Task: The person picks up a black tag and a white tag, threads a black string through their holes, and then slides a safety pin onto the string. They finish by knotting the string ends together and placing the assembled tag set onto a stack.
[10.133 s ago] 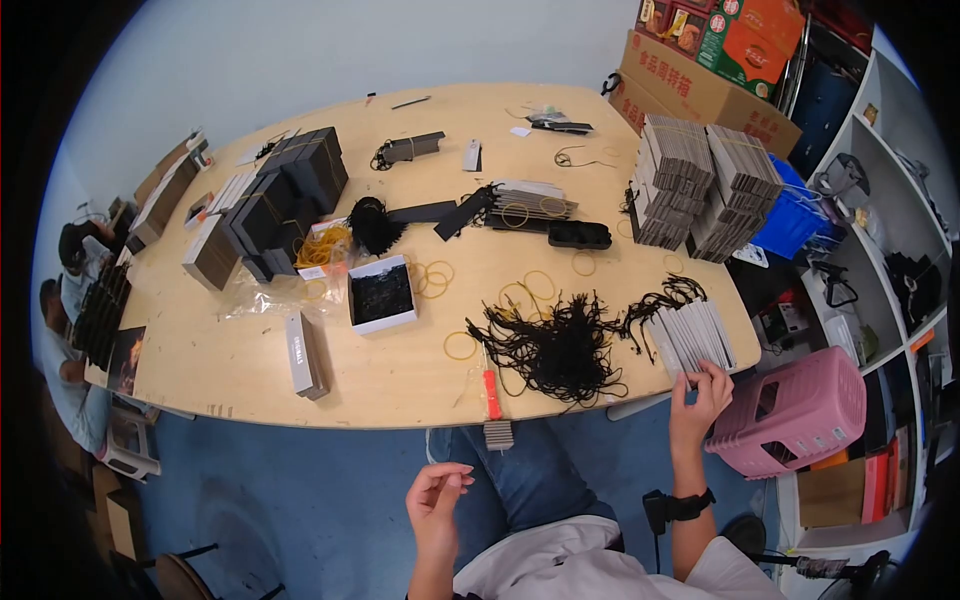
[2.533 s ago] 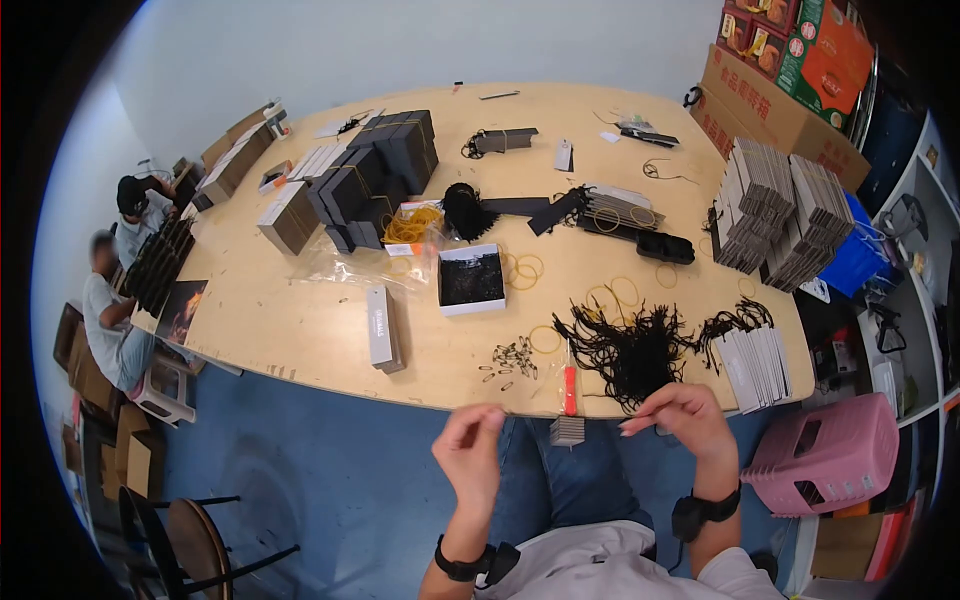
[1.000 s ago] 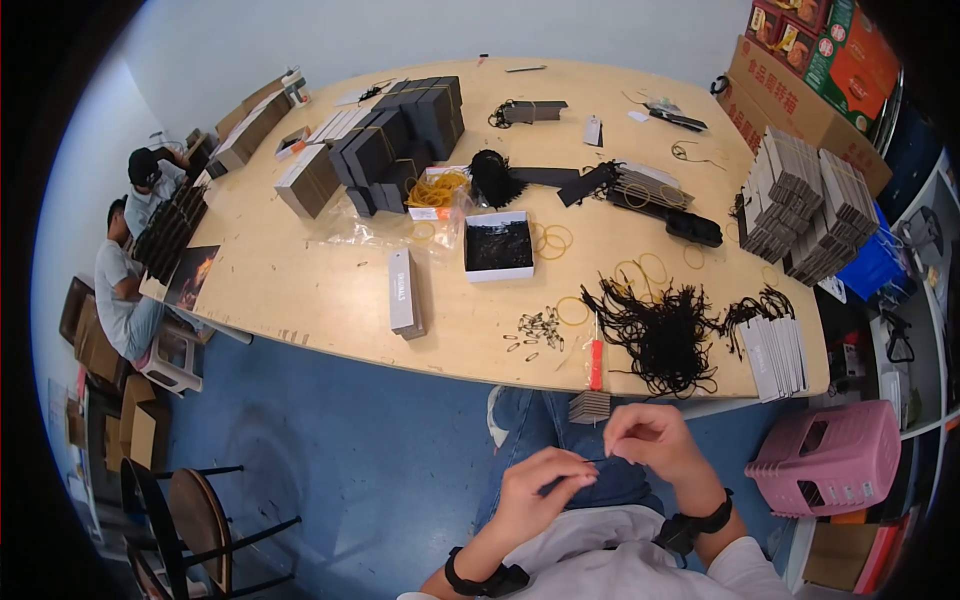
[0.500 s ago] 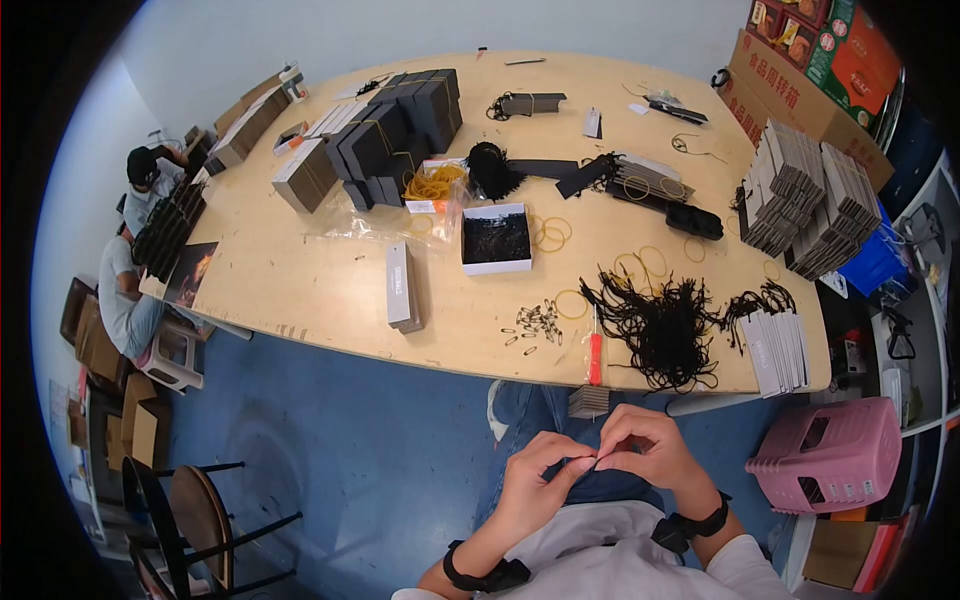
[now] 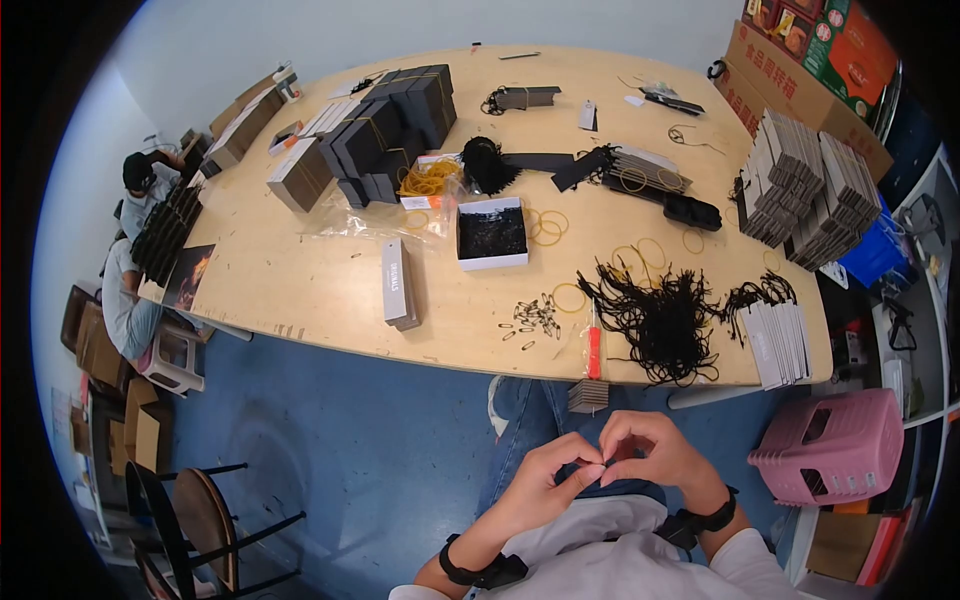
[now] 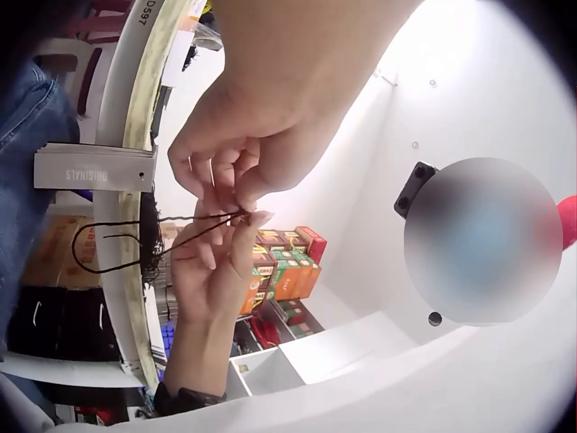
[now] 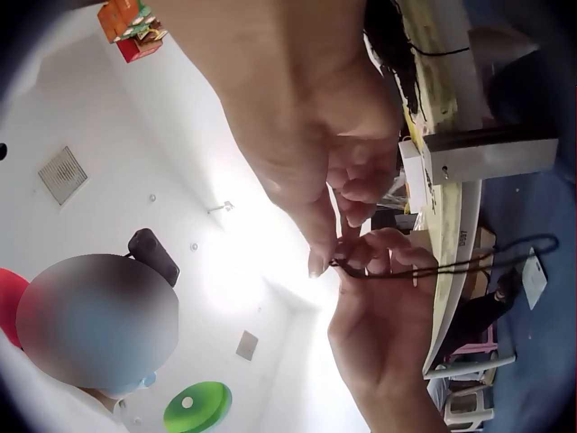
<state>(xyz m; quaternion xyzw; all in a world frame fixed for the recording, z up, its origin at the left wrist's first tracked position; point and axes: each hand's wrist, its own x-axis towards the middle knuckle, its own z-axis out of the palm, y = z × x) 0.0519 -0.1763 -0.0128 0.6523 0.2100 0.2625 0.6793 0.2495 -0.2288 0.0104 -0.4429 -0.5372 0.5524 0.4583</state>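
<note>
Low over the lap in the head view, my left hand (image 5: 550, 480) and my right hand (image 5: 652, 455) meet fingertip to fingertip. Both pinch a thin black cord (image 7: 424, 271), which hangs away from the fingers as a long loop. Thumb and forefinger of each hand press at the cord's end; what lies right between the tips is hidden. On the table before the hands are a tangled heap of black cords (image 5: 665, 330), small scattered safety pins (image 5: 535, 318) and a red-handled tool (image 5: 594, 352). A small stack of grey tags (image 5: 588, 396) sticks out at the table edge.
White tags with black cords (image 5: 775, 345) lie at the right table edge. A white box of small black pieces (image 5: 492, 262), an upright tag stack (image 5: 398, 285) and dark bundled blocks (image 5: 375, 140) stand further left. A pink stool (image 5: 830, 450) is right; two people sit far left.
Ten seconds ago my right hand was at the white tags; the pins have since appeared on the table. Over the last second my hands, apart before, have come together at the fingertips.
</note>
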